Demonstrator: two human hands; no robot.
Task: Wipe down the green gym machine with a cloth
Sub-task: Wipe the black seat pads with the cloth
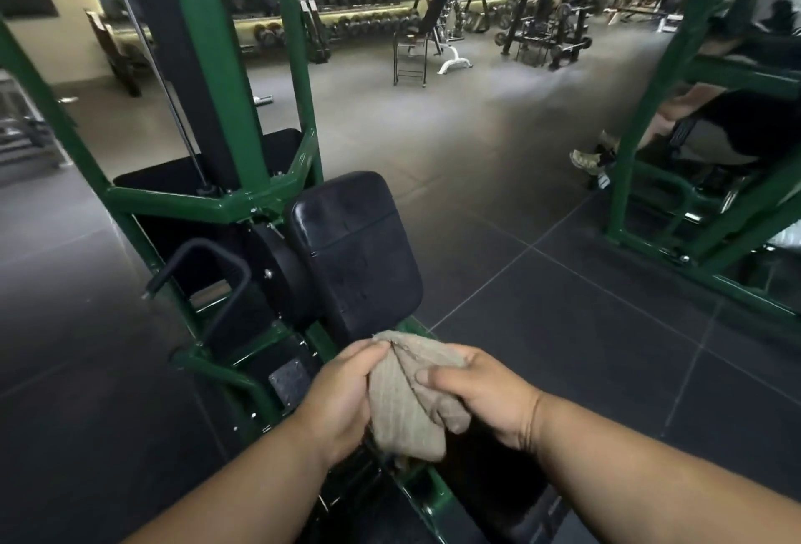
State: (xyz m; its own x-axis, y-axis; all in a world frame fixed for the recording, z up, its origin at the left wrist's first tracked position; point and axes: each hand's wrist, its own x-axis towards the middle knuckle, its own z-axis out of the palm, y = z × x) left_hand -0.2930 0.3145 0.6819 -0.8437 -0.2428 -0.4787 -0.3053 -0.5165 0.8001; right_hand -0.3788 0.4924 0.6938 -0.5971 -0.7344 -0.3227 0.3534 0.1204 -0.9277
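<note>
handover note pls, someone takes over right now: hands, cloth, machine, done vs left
Left hand: grips the cloth's left side.
Right hand: grips its right side; the bunched beige cloth hangs between the two, off the machine.
Green gym machine: directly ahead, black pad just beyond the hands.
Done: cannot tell; no wipe marks visible.
Left: put the cloth to the frame and pad and wipe them.

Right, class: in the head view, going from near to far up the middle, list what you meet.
Beige cloth held by both hands → black pad of the green machine → bare dark floor → black bench → dumbbell racks.
</note>
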